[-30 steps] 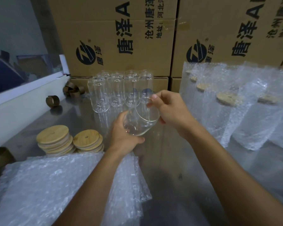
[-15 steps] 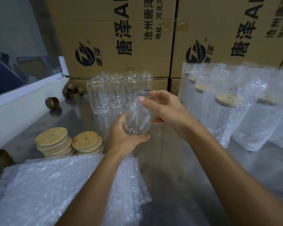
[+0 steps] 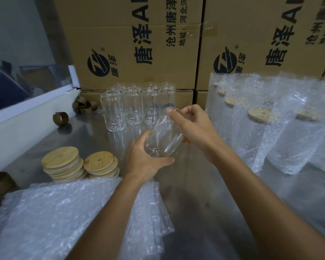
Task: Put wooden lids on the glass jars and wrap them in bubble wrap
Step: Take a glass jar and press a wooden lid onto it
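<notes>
Both hands hold one clear glass jar (image 3: 164, 138), tilted, above the middle of the steel desk (image 3: 195, 184). Left hand (image 3: 144, 158) cups the jar's base, fingers curled round it, thumb along the near side. Right hand (image 3: 193, 126) grips the jar's upper end near the mouth, fingers wrapped over the rim. No lid on this jar.

Just beyond the hands, a cluster of empty glass jars (image 3: 135, 107) stands upright in rows, close against the cardboard boxes (image 3: 139, 44) at the far side. Boxes carry black printed characters and a round logo.

Near left: two stacks of round wooden lids (image 3: 60, 160) side by side on the desk, the right stack (image 3: 100, 162) lower; top lids show a small hole. In front of them, a pile of loose bubble wrap sheets (image 3: 64, 218) covers the near-left desk, running under the left forearm.

Right side: a row of jars already lidded and wrapped in bubble wrap (image 3: 261, 119), wooden tops visible through the plastic.

Far left: brown tape rolls (image 3: 60, 119) on the desk, a few more (image 3: 83, 106) piled near the box corner, another at the left edge (image 3: 0, 184). A white ledge (image 3: 26, 117) runs along the left.
</notes>
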### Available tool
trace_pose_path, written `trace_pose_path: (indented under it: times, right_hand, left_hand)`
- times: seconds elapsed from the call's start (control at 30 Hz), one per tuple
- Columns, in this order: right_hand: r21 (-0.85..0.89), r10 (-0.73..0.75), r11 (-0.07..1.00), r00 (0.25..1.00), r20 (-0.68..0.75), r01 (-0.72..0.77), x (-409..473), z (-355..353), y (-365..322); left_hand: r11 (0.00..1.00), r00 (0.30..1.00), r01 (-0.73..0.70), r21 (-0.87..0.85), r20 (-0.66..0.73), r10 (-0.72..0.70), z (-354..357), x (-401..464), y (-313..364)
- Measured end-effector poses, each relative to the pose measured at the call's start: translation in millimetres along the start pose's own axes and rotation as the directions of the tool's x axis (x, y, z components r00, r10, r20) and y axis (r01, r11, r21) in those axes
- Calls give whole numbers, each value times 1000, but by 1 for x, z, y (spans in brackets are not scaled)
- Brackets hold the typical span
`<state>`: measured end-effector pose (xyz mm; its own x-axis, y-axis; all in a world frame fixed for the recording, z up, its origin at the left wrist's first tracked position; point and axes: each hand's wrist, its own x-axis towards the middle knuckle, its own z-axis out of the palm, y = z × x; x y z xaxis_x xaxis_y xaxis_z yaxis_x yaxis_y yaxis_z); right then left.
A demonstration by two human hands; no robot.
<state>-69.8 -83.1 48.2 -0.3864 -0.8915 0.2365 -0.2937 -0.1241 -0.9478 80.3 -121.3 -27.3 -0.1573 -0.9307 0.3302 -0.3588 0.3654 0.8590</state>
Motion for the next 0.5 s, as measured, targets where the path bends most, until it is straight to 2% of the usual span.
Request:
trace_pose_path:
  times: [0.23, 0.4, 0.5]
  right_hand:
    - [-2, -88, 996, 994, 61, 89, -1, -2, -3]
    - [159, -39, 987, 999, 3, 38, 1, -10, -4]
    - [156, -60, 986, 998, 14, 57, 1, -13, -3]
  left_hand:
    - [998, 998, 27, -60, -54, -30, 1, 0, 0]
    - [994, 1000, -4, -108, -23, 1, 1, -1, 1]
    - [993, 999, -43, -109, 2, 43, 0, -1, 2]
